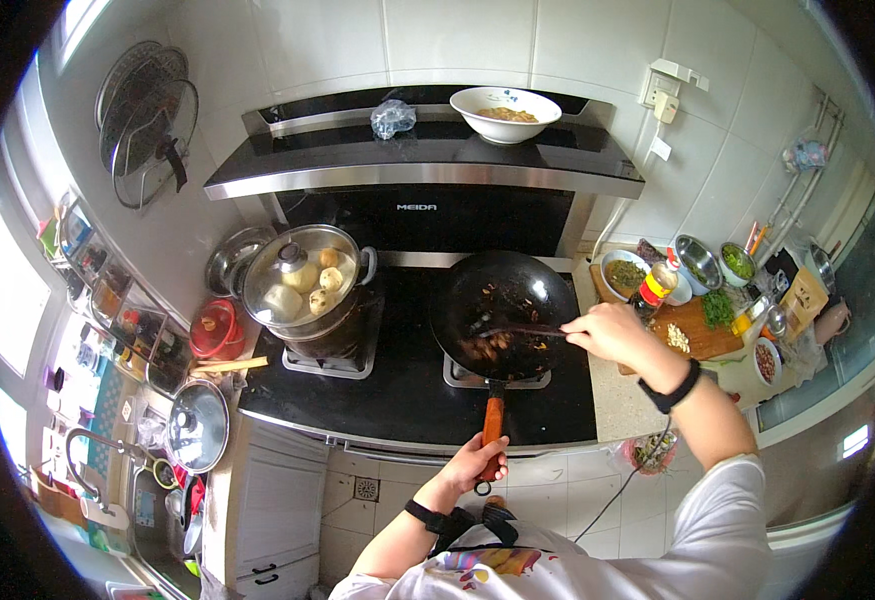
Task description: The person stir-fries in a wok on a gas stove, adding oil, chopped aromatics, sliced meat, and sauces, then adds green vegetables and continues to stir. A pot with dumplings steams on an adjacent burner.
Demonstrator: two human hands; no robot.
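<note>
My left hand (475,463) grips the wooden handle (493,420) of a dark wok (508,289) on the right burner. In my right hand (606,330) is a dark spatula (527,328), reaching leftward into the wok. Its blade end is blurred among browned food pieces (486,346) at the wok's lower left. Small reddish and yellow bits cling to the dark inner surface. Just beyond my right hand stands a sauce bottle (656,283) with a yellow and red label.
A lidded steamer pot (304,334) with round pale foods sits on the left burner. On the hood, a white bowl (505,131) holds food beside a crumpled plastic bag (393,118). A cutting board (700,341) bears chopped garlic (677,337) and greens (718,308). A cable (621,491) hangs near my right arm.
</note>
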